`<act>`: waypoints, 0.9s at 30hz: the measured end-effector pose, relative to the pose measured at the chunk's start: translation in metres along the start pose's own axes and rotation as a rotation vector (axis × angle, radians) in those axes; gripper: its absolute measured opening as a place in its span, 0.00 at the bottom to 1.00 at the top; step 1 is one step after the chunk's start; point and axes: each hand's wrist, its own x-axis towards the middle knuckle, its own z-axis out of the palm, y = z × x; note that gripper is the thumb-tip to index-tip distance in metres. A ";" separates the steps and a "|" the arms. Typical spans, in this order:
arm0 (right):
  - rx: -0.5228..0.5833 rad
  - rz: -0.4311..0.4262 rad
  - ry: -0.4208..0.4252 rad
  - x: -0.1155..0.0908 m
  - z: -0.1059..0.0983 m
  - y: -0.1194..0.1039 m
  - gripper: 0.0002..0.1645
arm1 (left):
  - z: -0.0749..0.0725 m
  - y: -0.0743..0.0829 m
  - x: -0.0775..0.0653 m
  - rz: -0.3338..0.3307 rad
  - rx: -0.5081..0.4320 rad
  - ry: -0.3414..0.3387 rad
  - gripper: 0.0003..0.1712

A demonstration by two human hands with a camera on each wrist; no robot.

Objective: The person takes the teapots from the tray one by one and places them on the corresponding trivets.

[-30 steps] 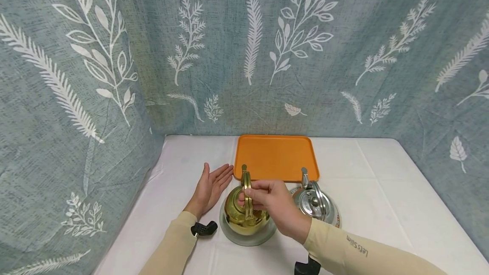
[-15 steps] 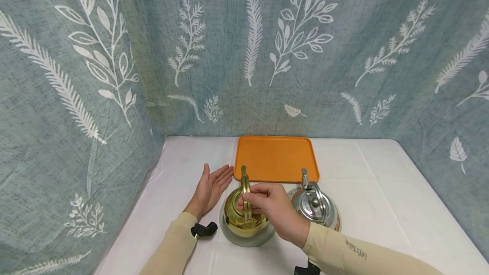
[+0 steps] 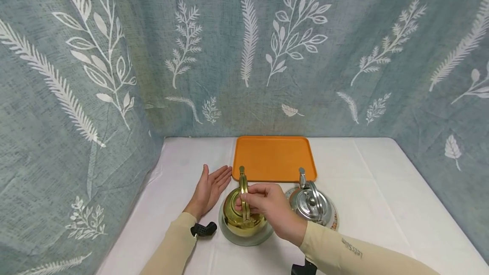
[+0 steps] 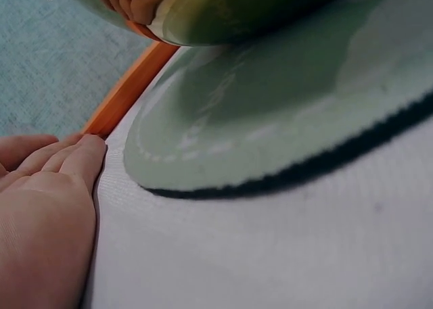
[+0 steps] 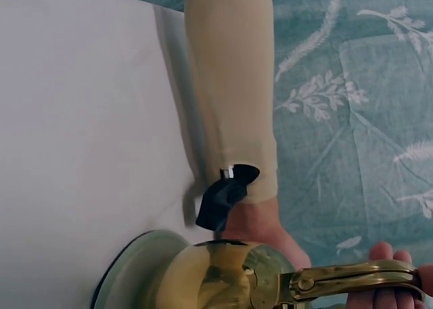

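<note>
A brass-coloured kettle [image 3: 240,226] is at the table's front middle, its spout pointing to the back. My right hand [image 3: 276,211] reaches over from the right and grips its upright handle [image 5: 338,282] between thumb and fingers. In the left wrist view the kettle's rounded underside sits close over a round, pale green mat [image 4: 223,147]. Left of the kettle, my left hand [image 3: 206,192] rests side-on at the tablecloth with straight fingers and a raised thumb, the palm facing the kettle. Its fingertips are right at the near left corner of the orange tray [image 3: 273,156].
A silver kettle [image 3: 309,209] stands just right of my right hand on a round mat with a patterned rim [image 3: 335,220]. The white tablecloth [image 3: 366,181] extends to the right. Blue-green leaf-print curtains [image 3: 225,63] enclose the back and sides.
The brass kettle's handle and my right hand have shifted slightly left. My left hand keeps its place. The head view has turned slightly.
</note>
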 end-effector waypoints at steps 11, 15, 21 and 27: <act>0.007 0.000 0.084 -0.002 -0.014 -0.002 0.20 | -0.001 -0.001 0.001 0.016 -0.188 -0.010 0.59; 0.059 -0.011 0.118 -0.001 -0.019 -0.005 0.24 | -0.001 0.002 -0.003 0.038 -0.333 -0.029 0.61; 0.143 -0.055 0.141 -0.001 -0.026 -0.012 0.28 | 0.013 0.018 -0.015 0.111 -0.383 -0.144 0.62; 0.235 -0.104 0.090 -0.005 -0.040 -0.022 0.36 | 0.032 0.033 -0.026 0.139 -0.378 -0.189 0.62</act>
